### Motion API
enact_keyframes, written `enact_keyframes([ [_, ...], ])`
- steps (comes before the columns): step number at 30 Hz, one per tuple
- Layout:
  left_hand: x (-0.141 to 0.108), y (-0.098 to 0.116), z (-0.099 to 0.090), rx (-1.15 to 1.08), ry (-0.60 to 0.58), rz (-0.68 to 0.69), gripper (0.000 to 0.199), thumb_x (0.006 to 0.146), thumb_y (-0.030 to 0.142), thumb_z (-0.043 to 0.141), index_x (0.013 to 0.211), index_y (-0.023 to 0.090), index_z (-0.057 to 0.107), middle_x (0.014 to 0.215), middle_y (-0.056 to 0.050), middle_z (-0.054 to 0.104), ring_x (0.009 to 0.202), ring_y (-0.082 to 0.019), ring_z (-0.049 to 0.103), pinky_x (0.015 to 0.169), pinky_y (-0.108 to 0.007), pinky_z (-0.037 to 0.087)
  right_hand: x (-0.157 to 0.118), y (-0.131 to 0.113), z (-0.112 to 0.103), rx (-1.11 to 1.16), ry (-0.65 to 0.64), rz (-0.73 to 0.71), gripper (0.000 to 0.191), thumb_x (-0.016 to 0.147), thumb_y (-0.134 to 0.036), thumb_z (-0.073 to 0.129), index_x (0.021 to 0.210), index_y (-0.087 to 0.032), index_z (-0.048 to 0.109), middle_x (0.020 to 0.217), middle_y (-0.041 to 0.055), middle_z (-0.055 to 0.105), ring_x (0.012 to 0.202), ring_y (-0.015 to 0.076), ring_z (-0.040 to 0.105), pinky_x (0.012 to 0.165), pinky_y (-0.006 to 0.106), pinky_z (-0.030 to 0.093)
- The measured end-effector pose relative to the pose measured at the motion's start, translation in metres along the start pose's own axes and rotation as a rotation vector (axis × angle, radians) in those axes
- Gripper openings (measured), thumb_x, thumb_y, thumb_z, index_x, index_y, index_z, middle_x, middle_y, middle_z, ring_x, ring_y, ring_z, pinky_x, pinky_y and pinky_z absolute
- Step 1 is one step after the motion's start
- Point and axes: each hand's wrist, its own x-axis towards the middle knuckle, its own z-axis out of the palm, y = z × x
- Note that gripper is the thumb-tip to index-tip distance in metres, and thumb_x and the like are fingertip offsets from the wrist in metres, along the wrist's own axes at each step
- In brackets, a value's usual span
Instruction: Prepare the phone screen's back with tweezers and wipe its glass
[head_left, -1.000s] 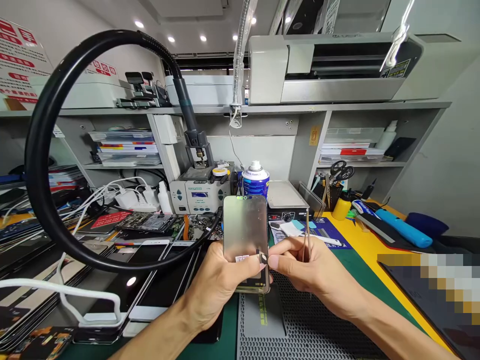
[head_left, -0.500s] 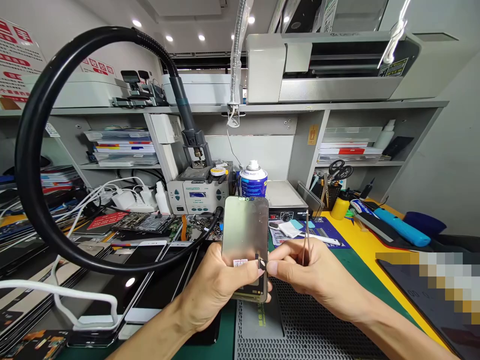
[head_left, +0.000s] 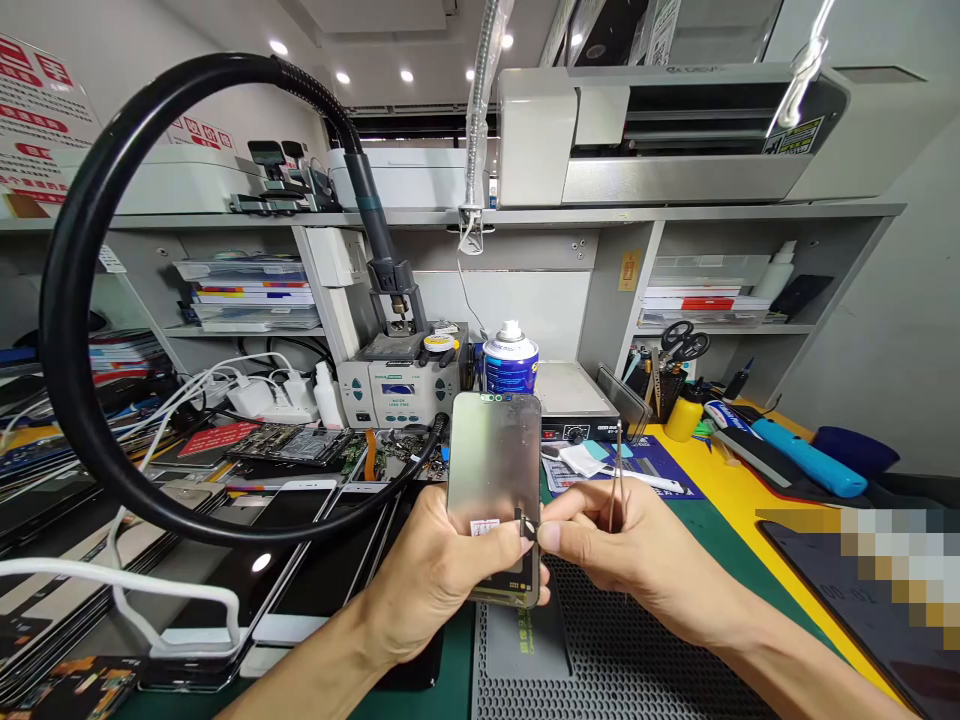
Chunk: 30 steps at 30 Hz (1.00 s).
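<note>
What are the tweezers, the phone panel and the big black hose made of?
The tweezers look like metal, thin with a slight shine. The phone panel seems backed with satin metal, perhaps foil: its sheen is soft and silvery. The black hose is probably rubber or plastic: smooth, curved, with pale highlights.

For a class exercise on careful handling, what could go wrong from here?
The small, thin black strip at the silver-backed rectangular phone panel might crease or tear: the left hand and right hand both have thumbs close to it.
The slim metal tweezers, held in the right hand beside the panel, could knock or scratch it.
The panel is held up off the bench, so a loosened left grip might drop it.
</note>
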Motion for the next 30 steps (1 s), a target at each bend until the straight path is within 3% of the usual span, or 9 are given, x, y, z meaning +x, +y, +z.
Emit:
enact_keyframes([
  [15,-0.0010,-0.0040,-0.0039,0.025,-0.023,0.018,0.029,0.077,0.039,0.079,0.084,0.011,0.073,0.075,-0.005,0.065,0.069,-0.019,0.067,0.069,-0.034,0.060,0.0001,0.0023,-0.0012,-0.024,0.010,0.008,0.016,0.082,-0.031,0.076,0.076,-0.016,0.072,0.065,-0.0001,0.064,0.045,0.0034,0.020,0.041,0.022,0.016],
  [20,0.0001,-0.0038,-0.0036,0.065,-0.016,0.044,0.027,0.081,0.038,0.076,0.081,0.011,0.073,0.075,-0.006,0.067,0.070,-0.020,0.068,0.069,-0.034,0.059,-0.0001,0.0056,-0.0042,-0.048,0.049,0.014,0.020,0.081,-0.033,0.077,0.076,-0.016,0.070,0.057,-0.0031,0.055,0.044,0.0040,0.020,0.041,0.022,0.016],
  [24,0.0013,-0.0051,-0.0043,0.103,-0.034,0.067,0.025,0.083,0.036,0.074,0.088,0.012,0.075,0.077,-0.005,0.066,0.071,-0.019,0.066,0.071,-0.034,0.059,-0.0013,0.0072,-0.0042,-0.065,0.064,0.010,0.023,0.083,-0.037,0.075,0.078,-0.015,0.070,0.058,-0.0020,0.056,0.045,0.0043,0.022,0.041,0.023,0.015],
  [30,0.0009,-0.0058,-0.0044,0.120,-0.036,0.060,0.024,0.084,0.038,0.071,0.088,0.014,0.074,0.079,-0.006,0.065,0.073,-0.020,0.063,0.073,-0.038,0.059,-0.0006,0.0049,0.0003,0.031,0.059,-0.006,0.024,0.080,-0.037,0.078,0.075,-0.014,0.071,0.058,-0.0022,0.057,0.044,0.0032,0.022,0.041,0.023,0.013],
])
